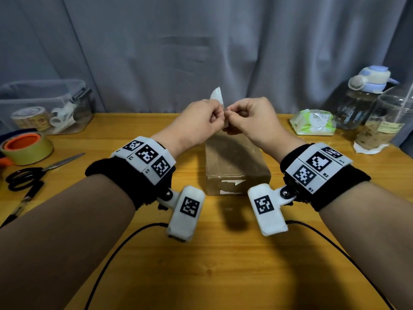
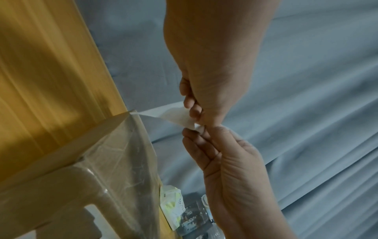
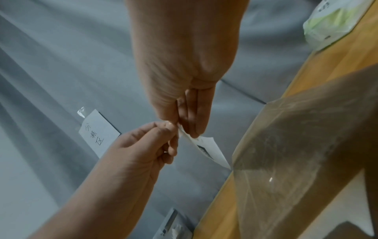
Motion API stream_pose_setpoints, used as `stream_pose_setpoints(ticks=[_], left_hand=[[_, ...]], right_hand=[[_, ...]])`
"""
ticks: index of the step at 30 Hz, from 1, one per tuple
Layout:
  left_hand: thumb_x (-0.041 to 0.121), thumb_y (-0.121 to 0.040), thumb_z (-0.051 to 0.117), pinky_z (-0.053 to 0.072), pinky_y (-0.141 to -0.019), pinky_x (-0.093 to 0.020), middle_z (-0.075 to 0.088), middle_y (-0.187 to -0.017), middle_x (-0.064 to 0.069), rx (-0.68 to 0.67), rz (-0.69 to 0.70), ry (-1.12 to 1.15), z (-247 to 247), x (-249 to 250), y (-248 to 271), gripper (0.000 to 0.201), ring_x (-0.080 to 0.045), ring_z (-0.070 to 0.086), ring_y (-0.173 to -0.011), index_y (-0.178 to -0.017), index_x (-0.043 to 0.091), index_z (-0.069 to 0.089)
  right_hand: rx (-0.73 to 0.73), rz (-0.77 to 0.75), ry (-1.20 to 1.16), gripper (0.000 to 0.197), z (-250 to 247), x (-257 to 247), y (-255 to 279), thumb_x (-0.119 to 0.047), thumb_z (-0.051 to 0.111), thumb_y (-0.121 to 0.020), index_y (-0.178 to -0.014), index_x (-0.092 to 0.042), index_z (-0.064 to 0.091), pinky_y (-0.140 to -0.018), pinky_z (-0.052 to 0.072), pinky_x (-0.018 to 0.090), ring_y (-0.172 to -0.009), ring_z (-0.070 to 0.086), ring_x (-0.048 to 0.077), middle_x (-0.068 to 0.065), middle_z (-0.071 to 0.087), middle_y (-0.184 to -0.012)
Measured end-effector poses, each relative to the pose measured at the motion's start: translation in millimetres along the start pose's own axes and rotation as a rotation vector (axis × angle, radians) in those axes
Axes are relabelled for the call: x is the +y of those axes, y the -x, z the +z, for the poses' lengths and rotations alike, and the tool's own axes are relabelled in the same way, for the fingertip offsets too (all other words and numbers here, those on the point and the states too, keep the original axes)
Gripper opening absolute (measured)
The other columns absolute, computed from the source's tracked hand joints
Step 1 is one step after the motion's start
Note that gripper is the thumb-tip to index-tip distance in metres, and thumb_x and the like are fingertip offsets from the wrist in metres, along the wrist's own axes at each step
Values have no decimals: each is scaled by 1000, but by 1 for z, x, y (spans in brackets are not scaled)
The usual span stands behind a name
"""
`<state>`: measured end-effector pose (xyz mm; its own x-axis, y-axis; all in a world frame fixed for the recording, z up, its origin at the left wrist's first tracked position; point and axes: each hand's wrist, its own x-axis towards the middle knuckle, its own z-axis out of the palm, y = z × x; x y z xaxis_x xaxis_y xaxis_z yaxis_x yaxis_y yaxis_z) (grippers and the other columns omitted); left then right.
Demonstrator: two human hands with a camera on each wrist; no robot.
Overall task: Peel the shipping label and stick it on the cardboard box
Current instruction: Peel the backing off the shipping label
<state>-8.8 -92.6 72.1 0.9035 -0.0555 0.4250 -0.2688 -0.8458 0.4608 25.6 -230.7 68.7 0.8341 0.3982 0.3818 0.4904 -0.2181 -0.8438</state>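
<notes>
A brown cardboard box [image 1: 234, 157] wrapped in clear tape stands mid-table, also seen in the left wrist view [image 2: 114, 153] and the right wrist view [image 3: 296, 153]. Above its far end both hands hold a small white shipping label [image 1: 216, 96]. My left hand [image 1: 218, 118] pinches one edge of it, and my right hand [image 1: 231, 117] pinches next to it with thumb and fingers. In the left wrist view the label [image 2: 178, 116] curls out from between my left hand [image 2: 196, 116] and right hand [image 2: 196, 131]. The right wrist view shows dark print on the label [image 3: 206, 148].
At the left are a clear bin [image 1: 44, 106] of tape rolls, a yellow tape roll [image 1: 26, 148], scissors [image 1: 40, 171] and a pen [image 1: 26, 198]. At the right stand a wipes pack [image 1: 312, 121], a water bottle [image 1: 364, 97] and a plastic cup [image 1: 386, 121]. Grey curtain behind.
</notes>
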Motion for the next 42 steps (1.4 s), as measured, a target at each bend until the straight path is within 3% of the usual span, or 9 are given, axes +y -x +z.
stream_pose_setpoints(ticks=[3, 6, 10, 15, 21, 27, 32, 34, 42], left_hand=[[23, -88, 49, 35, -68, -23, 49, -82, 1, -32, 36, -55, -1, 2, -1, 10, -15, 48, -74, -80, 16, 51], [25, -92, 40, 35, -89, -36, 47, -94, 0, -85, 63, -203, -3, 4, 0, 12, -21, 43, -98, -90, 19, 50], [23, -93, 35, 33, -93, -39, 55, -112, -9, -121, 123, -400, -3, 9, -1, 25, -28, 45, -108, -106, 13, 53], [24, -89, 39, 33, -93, -37, 56, -98, -6, -101, 138, -378, -6, 10, 0, 15, -26, 46, -100, -91, 17, 53], [23, -84, 48, 35, -78, -30, 46, -71, 6, -76, 75, -150, -7, 8, 1, 14, -19, 44, -82, -71, 18, 46], [16, -85, 49, 34, -55, -9, 48, -69, 7, -92, -14, 132, -7, 5, 4, 17, -8, 42, -64, -68, 18, 48], [16, -89, 49, 37, -61, -17, 56, -80, -6, -85, -72, 273, -5, 2, 5, 12, -14, 47, -75, -83, 8, 57], [14, -89, 50, 35, -56, -10, 54, -80, -7, -80, -66, 283, -5, 2, 6, 12, -13, 46, -73, -86, 5, 58], [14, -86, 51, 34, -56, -5, 45, -76, 10, -70, 9, 128, -4, 1, 6, 7, -6, 41, -63, -80, 13, 54]], right_hand=[[4, 19, -66, 15, -1, 0, 3, -1, 58, -86, -92, 10, 65, -62, 57, 25, -57, 62, 13, 11, 64, -69], [0, 15, -63, 16, -3, 0, 6, -3, 60, -85, -93, 9, 66, -64, 58, 25, -62, 64, 19, 17, 66, -76], [-10, 13, 50, 12, -3, -1, 4, -3, 60, -85, -82, 5, 67, -65, 59, 35, -65, 66, 30, 11, 64, -66], [-9, 0, 158, 11, -2, -1, 3, -7, 62, -84, -76, -1, 67, -68, 60, 45, -69, 70, 34, 15, 66, -66], [7, 17, 71, 13, -2, -5, 5, 2, 58, -81, -80, 13, 64, -67, 60, 46, -63, 68, 33, 23, 66, -69], [-34, 40, -66, 15, -4, -4, 10, 0, 55, -86, -86, 15, 60, -59, 58, 27, -57, 65, 18, 20, 64, -72], [-45, 84, -196, 18, -5, -4, 13, -5, 53, -89, -88, 9, 64, -59, 58, 26, -55, 66, 12, 11, 67, -67], [-55, 104, -230, 17, -5, -4, 14, -8, 56, -88, -87, 6, 66, -61, 58, 27, -57, 66, 13, 10, 68, -67], [-52, 72, -155, 13, -4, -4, 13, -1, 58, -86, -75, -3, 63, -55, 58, 23, -52, 67, 11, 14, 64, -65]])
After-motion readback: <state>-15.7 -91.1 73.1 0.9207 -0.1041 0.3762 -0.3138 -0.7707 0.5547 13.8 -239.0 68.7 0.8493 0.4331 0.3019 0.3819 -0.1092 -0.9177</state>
